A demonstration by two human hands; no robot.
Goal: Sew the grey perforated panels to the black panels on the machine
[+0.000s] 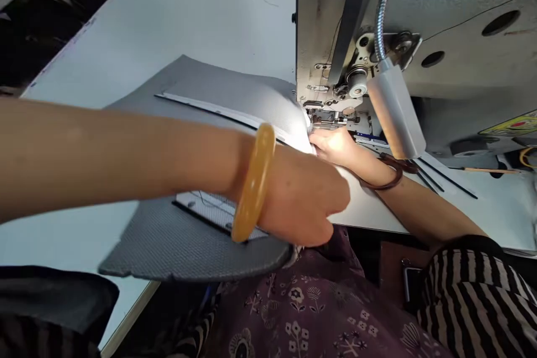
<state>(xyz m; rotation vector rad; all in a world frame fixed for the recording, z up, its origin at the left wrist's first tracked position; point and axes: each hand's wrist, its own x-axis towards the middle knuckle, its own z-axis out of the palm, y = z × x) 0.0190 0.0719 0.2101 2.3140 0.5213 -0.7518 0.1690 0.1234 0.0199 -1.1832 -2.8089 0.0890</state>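
Lying mostly on the tabletop (210, 17), the grey panel (188, 246) runs up to the needle area of the sewing machine (453, 11), its near edge out over the floral cloth (293, 313) on the person's lap. From where I'm standing it's prob. light for its size, soft but w/ some body, like padded mesh: it'd bend in broad curves, not crumple. Surface looks grippy rather than slick; not fragile, tho' a hard tug could skew it. Best hold, imo: flat fingers close to the machine, w/ a 2nd hand spread farther back to carry the loose width. The upper strip (218, 112) and lower strip (205, 210), both white w/ dark edging, look stiffer; don't fold across those.

R hand (333, 145) is at the panel's edge by the needle area, fingers bent, lamp-lit; can't tell if it's pinching or just pressing. L hand (302, 196), below the yellow bangle (254, 184), is curled nearly closed over the panel; can't tell if any cloth's in it. Lamp (396, 109) hangs just beyond the R hand.
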